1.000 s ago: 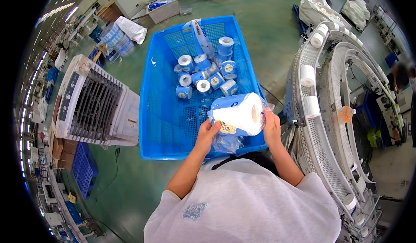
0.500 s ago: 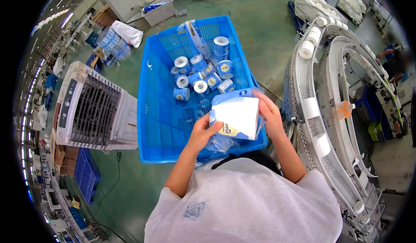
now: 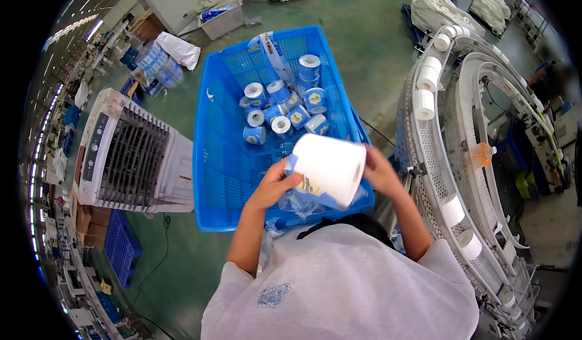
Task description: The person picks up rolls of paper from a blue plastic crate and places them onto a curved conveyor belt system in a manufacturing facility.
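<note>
Over the near edge of the blue crate (image 3: 209, 209), a large white toilet roll (image 3: 332, 165) is held tilted. A blue printed plastic wrapper (image 3: 293, 165) covers its left end and lower side, while the rest is bare. My left hand (image 3: 273, 185) is closed on the wrapped left end, thumb on top. At the other end, my right hand (image 3: 383, 171) is against or just beside the roll, slightly blurred, its fingers partly hidden behind it. Crumpled clear film (image 3: 297, 205) hangs beneath. Several blue-wrapped rolls (image 3: 281, 125) lie inside the crate.
On my right, a curved conveyor (image 3: 433, 152) carries several bare white rolls (image 3: 424, 104). A grey-white air cooler (image 3: 130, 152) stands left of the crate, with a blue pallet (image 3: 123, 246) below it. Behind are a grey bin (image 3: 221, 24) and white sacks. A person is at the far right.
The roll has turned and tilted, baring its white side and right end as the blue wrapper slipped back. My right hand has come down slightly. Rolls on the conveyor have shifted.
</note>
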{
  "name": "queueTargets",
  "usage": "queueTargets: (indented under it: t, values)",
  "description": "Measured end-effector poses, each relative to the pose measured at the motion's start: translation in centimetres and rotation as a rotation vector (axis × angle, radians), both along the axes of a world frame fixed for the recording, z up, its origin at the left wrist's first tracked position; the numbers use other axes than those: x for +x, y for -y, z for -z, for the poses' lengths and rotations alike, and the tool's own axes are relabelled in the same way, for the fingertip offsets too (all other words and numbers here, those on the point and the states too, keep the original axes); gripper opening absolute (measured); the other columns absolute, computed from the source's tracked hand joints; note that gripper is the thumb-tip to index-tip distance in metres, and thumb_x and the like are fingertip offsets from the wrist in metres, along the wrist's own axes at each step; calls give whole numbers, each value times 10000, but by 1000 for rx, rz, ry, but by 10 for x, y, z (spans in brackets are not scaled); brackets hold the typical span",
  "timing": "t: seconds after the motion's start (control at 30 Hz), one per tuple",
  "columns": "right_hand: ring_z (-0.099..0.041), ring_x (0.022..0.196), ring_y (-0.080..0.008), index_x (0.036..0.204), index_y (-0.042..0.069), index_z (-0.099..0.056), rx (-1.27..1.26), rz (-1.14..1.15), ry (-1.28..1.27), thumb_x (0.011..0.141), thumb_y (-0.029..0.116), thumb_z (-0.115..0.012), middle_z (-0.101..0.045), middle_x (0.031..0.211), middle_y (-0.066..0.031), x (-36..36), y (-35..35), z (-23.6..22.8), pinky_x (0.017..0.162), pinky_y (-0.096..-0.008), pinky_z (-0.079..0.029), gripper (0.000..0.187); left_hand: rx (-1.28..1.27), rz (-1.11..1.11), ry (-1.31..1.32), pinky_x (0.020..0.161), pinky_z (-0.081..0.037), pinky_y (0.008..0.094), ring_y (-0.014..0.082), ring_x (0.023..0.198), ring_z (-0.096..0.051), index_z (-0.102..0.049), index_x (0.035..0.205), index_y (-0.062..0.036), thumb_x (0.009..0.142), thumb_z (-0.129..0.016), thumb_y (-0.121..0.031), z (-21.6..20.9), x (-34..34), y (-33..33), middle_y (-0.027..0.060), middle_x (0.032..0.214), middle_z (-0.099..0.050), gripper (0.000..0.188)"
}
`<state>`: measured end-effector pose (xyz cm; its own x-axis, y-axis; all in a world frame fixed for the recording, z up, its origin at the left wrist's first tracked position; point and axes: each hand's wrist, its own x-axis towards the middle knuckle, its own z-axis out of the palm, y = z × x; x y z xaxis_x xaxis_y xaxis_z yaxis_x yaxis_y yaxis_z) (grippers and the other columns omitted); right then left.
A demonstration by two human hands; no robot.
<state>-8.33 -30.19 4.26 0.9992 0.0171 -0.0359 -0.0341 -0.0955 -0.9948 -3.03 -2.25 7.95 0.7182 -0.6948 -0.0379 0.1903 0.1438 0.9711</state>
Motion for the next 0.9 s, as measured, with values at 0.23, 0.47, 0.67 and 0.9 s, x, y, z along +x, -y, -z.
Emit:
queueTargets:
  t: [0.23,0.47,0.67,0.9]
  values:
    - [-511,1030,-152,1208,15,-476,318,-366,155,912,318,-514,-551,1089,-75,2,0,-62,902,-302,-399,425,-14,442,-12,877,-419,278,127,1007,-525,-474,1244,7,808,-672,-323,4,15,21,56,1126,-574,581]
    - [-528,974,-127,1196,31,-480,309,-632,-33,870,396,-563,-566,1070,-71,8,-5,-56,826,-276,-434,497,-32,294,16,845,-429,272,120,965,-531,-533,1163,-3,764,-715,-285,20,8,38,43,1050,-591,522]
    - [-575,1029,-231,1261,81,-458,1512,-197,-507,879,448,-498,-559,1197,-80,-17,12,-10,829,-426,-488,532,-2,-173,-296,743,-432,249,88,805,-534,-572,914,-69,749,-720,-231,41,1,22,-11,887,-559,275]
    - [-559,1085,-225,1197,125,-526,1798,69,-292,839,457,-521,-575,1192,-46,-35,45,25,904,-418,-474,488,-30,115,-236,823,-432,264,134,878,-563,-584,996,-18,672,-708,-127,45,-24,29,16,937,-592,364]
